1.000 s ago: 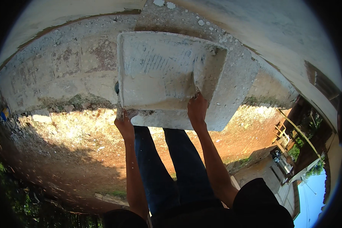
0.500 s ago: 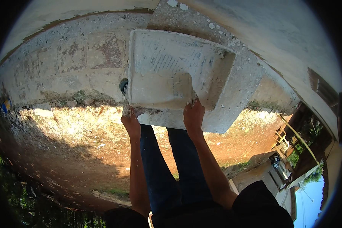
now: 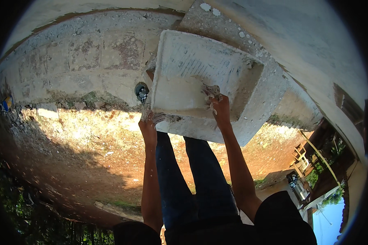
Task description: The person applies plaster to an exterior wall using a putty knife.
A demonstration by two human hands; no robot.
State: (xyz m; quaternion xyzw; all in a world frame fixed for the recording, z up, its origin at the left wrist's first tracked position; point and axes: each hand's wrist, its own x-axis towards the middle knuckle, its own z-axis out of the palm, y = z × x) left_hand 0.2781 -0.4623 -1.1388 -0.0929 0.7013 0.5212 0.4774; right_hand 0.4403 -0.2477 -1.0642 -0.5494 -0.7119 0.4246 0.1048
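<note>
A pale, rough concrete wash basin [image 3: 176, 100] with a ridged scrubbing slope stands tilted in front of my legs. My right hand [image 3: 221, 108] is over its inside, closed on a wet, crumpled greyish thing [image 3: 209, 90] that looks like a rag. At the basin's near left corner, my left hand [image 3: 148, 128] is closed around the rim, its fingertips partly hidden. Pale smears and wet bits coat both hands. Just left of the basin, a small dark round container [image 3: 141, 90] shows a black-and-white checkered thing in it.
A plastered wall [image 3: 298, 36] curves along the far right side. Worn paving [image 3: 81, 57] runs to the left. Sunlit reddish ground [image 3: 98, 139] lies around my legs. A wooden chair-like frame [image 3: 299, 155] and a pole [image 3: 323, 157] stand at right.
My right hand has moved up and right into the basin and bunched up the greyish thing. My left hand stays at the near left corner. The whole view has shifted slightly.
</note>
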